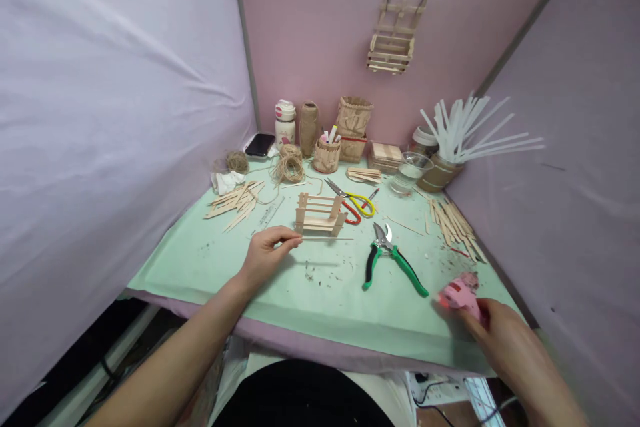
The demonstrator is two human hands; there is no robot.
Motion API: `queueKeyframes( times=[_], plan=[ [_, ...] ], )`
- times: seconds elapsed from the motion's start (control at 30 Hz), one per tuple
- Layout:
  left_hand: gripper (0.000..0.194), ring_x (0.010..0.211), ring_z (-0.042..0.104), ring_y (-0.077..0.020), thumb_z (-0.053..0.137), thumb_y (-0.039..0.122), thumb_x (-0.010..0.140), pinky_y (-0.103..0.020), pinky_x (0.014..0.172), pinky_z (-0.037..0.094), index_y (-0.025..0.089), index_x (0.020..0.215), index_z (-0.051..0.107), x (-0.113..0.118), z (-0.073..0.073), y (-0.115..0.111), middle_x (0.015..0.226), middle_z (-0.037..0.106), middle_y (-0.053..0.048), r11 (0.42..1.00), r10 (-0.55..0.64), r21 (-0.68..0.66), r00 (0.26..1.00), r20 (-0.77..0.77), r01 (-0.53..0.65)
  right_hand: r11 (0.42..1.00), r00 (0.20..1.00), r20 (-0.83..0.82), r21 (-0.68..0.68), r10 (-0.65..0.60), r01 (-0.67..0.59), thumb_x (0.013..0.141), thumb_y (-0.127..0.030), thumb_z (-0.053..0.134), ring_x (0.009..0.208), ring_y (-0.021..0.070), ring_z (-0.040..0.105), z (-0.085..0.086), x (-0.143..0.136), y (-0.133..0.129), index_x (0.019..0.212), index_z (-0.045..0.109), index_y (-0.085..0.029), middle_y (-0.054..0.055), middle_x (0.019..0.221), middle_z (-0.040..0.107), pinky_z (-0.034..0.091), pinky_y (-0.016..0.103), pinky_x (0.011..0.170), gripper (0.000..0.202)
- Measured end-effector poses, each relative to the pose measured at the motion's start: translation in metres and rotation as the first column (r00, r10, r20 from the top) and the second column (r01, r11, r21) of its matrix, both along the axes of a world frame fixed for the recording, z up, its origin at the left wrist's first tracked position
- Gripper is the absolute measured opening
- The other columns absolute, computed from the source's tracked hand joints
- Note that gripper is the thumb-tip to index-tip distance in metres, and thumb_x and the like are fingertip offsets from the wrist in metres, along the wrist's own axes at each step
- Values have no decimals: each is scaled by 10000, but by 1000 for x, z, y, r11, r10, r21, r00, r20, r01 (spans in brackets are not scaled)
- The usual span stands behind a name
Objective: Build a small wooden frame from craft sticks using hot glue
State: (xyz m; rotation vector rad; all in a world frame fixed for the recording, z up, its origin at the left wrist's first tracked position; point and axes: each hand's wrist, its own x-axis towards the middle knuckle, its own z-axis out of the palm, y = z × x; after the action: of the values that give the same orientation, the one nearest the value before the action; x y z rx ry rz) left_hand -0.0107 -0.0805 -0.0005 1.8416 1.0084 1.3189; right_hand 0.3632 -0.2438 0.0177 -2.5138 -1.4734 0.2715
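Observation:
My left hand [273, 251] pinches one end of a thin wooden stick [330, 238], held level above the table with its shadow below. Just behind the stick stands a small rack [320, 213] built of craft sticks. At the right, my right hand [493, 323] is wrapped around a pink hot glue gun [460, 293], its nozzle pointing left and slightly blurred. Between the two hands lie pruning shears [393, 257] with green handles, blades apart.
Scissors [353, 203] with red and yellow handles lie behind the rack. Loose craft sticks [453, 223] are at the right, more sticks [235, 203] at the left. A water cup [407, 173], glue sticks [465, 127] and twine [289, 165] stand at the back.

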Motion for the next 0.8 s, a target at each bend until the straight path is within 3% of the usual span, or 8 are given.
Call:
queueKeyframes(
  times=[0.13, 0.27, 0.37, 0.43, 0.57, 0.7, 0.8],
  plan=[
    [54, 719, 685, -161, 728, 250, 763, -258, 677, 540, 201, 758, 749, 1, -2, -2, 773, 753, -37, 1000, -3, 13, 1000, -9, 3, 959, 968, -248, 283, 40, 33, 769, -659, 487, 625, 227, 607, 20, -18, -4, 899, 615, -202, 97, 788, 667, 474, 322, 539, 492],
    [30, 718, 697, -163, 736, 229, 756, -253, 667, 556, 201, 760, 748, 1, -3, -4, 772, 757, -33, 998, 18, 53, 1000, 1, -18, 906, 793, -558, 422, 244, 18, 809, -642, 513, 749, 214, 630, 19, -52, -1, 1004, 621, -198, 94, 910, 676, 514, 287, 600, 496],
    [33, 744, 701, -154, 711, 212, 784, -254, 728, 558, 203, 776, 741, -1, -4, -11, 787, 756, -29, 986, -1, 164, 999, -50, 9, 931, 650, -707, 366, 279, -1, 856, -647, 450, 759, 200, 617, 15, -82, 5, 1040, 635, -174, 118, 998, 666, 505, 277, 578, 540],
    [65, 762, 700, -145, 672, 192, 815, -247, 748, 553, 204, 808, 736, -4, -5, -18, 808, 754, -30, 973, -35, 223, 992, -123, 62, 948, 609, -743, 314, 277, -49, 864, -654, 430, 704, 180, 588, 15, -98, 10, 1037, 649, -160, 109, 931, 662, 483, 266, 547, 567],
    [124, 797, 693, -143, 598, 173, 857, -242, 750, 545, 205, 852, 718, -11, -4, -29, 855, 743, -34, 977, -75, 173, 959, -272, 126, 958, 628, -726, 252, 281, -137, 876, -637, 424, 665, 161, 544, 18, -111, 14, 1034, 662, -166, 74, 834, 638, 464, 262, 556, 551],
    [93, 800, 674, -151, 597, 190, 850, -255, 746, 530, 202, 850, 689, -16, -5, -31, 868, 726, -33, 993, -96, 28, 929, -358, 113, 965, 638, -725, 213, 260, -151, 881, -627, 414, 621, 158, 518, 13, -113, 18, 937, 664, -179, 50, 761, 602, 447, 263, 539, 516],
    [97, 805, 661, -155, 578, 200, 859, -264, 746, 518, 205, 859, 676, -16, -7, -30, 872, 715, -32, 994, -102, -4, 920, -378, 108, 969, 641, -727, 196, 246, -150, 884, -627, 408, 589, 159, 499, 6, -117, 21, 893, 651, -180, 39, 713, 581, 428, 266, 523, 509]
  ],
)
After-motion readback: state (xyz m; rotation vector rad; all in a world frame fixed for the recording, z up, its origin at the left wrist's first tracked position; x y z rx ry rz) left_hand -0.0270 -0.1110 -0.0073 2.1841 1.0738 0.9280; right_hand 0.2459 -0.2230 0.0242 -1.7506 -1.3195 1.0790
